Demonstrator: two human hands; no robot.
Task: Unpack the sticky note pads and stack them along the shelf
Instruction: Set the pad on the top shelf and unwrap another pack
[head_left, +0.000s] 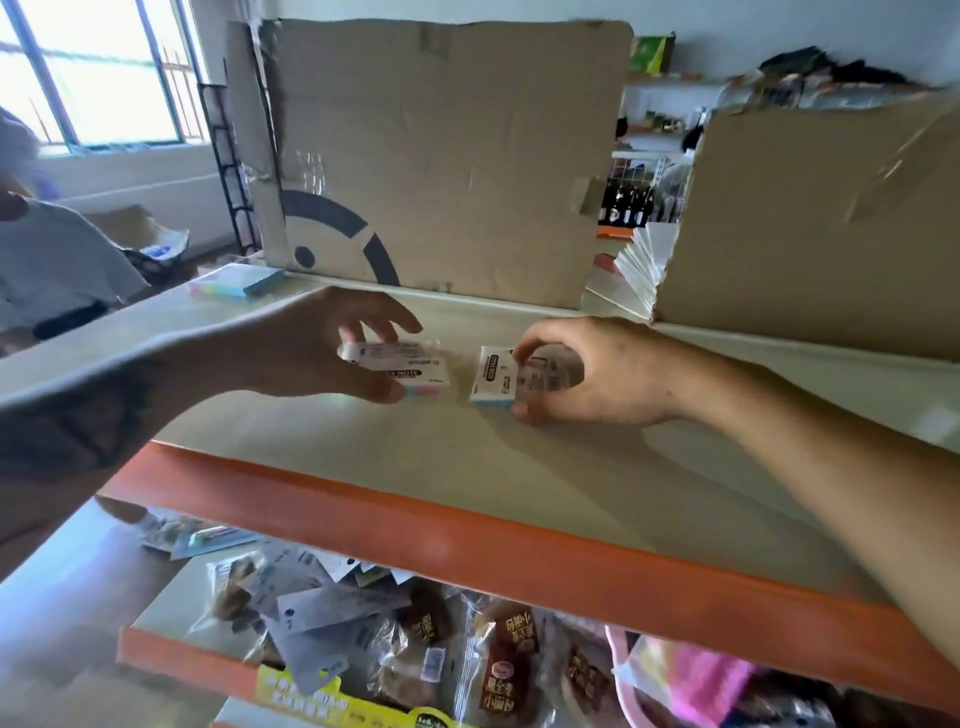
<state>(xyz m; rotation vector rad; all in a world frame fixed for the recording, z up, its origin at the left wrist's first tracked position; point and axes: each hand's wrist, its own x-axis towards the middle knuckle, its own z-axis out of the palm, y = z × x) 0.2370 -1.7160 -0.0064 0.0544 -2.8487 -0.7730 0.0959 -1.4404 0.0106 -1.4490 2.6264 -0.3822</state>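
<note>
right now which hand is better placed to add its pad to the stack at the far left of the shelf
Left. The left hand holds a wrapped pad nearer the pastel stack. The right hand grips its pad farther right and would probably cross over.

A large flat sheet of brown cardboard printed with a dark arc (431, 156) stood upright along the back edge of the top shelf. A second torn brown cardboard panel (810, 218) stood at the back right corner, with a fan of white paper sheets (644, 265) just beside its left edge. On the lower shelf lay a jumble of clear-wrapped snack packets with brown labels (498, 660), and a barred window (98, 73) showed at the upper left.
</note>
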